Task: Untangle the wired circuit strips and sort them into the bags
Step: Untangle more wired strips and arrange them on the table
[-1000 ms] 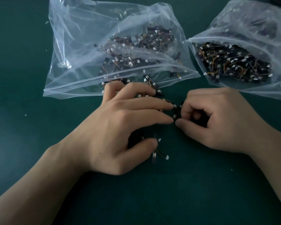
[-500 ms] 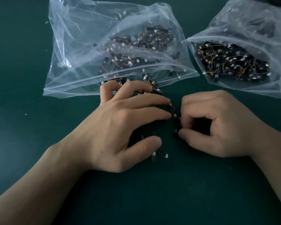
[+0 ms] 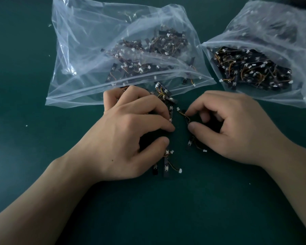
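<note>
Head view: the left hand [image 3: 131,131] lies over the tangle of wired circuit strips [image 3: 167,100], its fingers [image 3: 155,121] curled down and gripping the clump against the tabletop [image 3: 42,165]. The right hand [image 3: 237,128] pinches one wired strip [image 3: 183,114] by its orange lead, between forefinger and thumb, just beside the clump. The step in hand looks like drawing that single strip free. It is best done slowly and low along the tabletop, pulling by the board rather than the thin lead, while the left hand pins the rest so the white connectors do not snag and drag neighbours along. Two loose strips [image 3: 167,167] lie below the left thumb, and another [image 3: 193,144] under the right hand.

The large zip bag [image 3: 81,50] sits beyond the left hand, and the second bag [image 3: 272,29], holding darker strips, beyond the right, both mouths toward the person. The tabletop is dark green and matte, with a few white flecks [image 3: 26,125]. Nothing of the room shows.
</note>
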{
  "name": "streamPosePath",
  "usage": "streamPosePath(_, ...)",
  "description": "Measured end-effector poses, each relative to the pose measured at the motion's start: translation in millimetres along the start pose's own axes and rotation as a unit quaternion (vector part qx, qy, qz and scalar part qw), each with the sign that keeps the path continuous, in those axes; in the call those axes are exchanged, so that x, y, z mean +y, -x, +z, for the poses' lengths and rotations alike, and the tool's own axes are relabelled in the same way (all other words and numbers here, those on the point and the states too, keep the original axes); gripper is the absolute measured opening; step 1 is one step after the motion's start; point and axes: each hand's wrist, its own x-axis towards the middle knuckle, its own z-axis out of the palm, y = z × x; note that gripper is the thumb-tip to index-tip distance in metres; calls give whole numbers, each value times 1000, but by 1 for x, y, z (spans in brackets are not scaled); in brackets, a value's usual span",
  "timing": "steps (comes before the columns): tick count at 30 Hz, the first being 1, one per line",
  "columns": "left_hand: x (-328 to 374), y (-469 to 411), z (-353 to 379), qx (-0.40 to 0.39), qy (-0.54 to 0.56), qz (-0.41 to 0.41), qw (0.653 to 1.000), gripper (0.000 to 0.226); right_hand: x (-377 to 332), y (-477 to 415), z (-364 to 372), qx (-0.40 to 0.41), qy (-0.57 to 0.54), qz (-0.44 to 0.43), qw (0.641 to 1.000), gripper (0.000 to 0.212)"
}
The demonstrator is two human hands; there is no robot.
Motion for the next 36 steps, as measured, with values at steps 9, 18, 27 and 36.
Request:
streamPosePath(9,0,0,-4,-50,8,5,999,43,3,0,-5,-26,-47,-33,998,9)
streamPosePath(18,1,1,-5,-114,8,9,993,66,5,0,-6,-65,-71,-68,993,6)
streamPosePath(27,1,-1,-5,-121,36,-7,992,69,5,0,-8,-54,-60,-63,995,19)
streamPosePath(36,2,-1,-5,-137,1,2,991,75,6,0,-6,-76,-74,-64,992,13)
